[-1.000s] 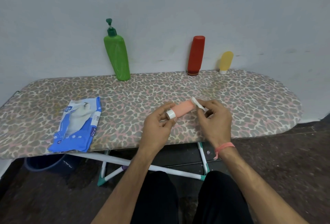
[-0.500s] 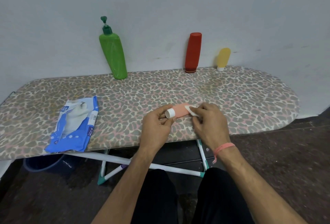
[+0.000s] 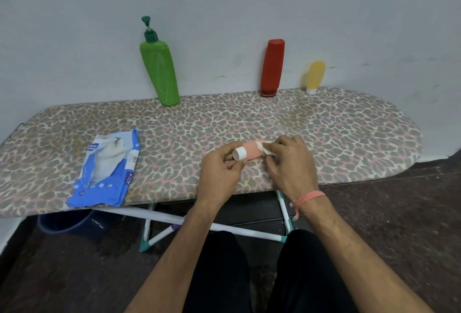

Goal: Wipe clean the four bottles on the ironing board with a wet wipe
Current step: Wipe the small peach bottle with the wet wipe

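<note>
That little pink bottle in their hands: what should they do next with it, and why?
Probably turn the pink bottle a little with the left hand, since the right hand presses the wet wipe on one side only and the rest looks unwiped.

Three bottles (image 3: 272, 68) stand behind on the ironing board (image 3: 349, 133), wipes pack (image 3: 107, 170) left.

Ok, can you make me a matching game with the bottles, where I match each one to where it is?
Things:
1. green bottle
2. red bottle
3. yellow bottle
4. pink bottle

Places:
A. farthest right by the wall
B. held in the hands
C. farthest left by the wall
D. between two others by the wall

Pairs: 1-C, 2-D, 3-A, 4-B
</note>
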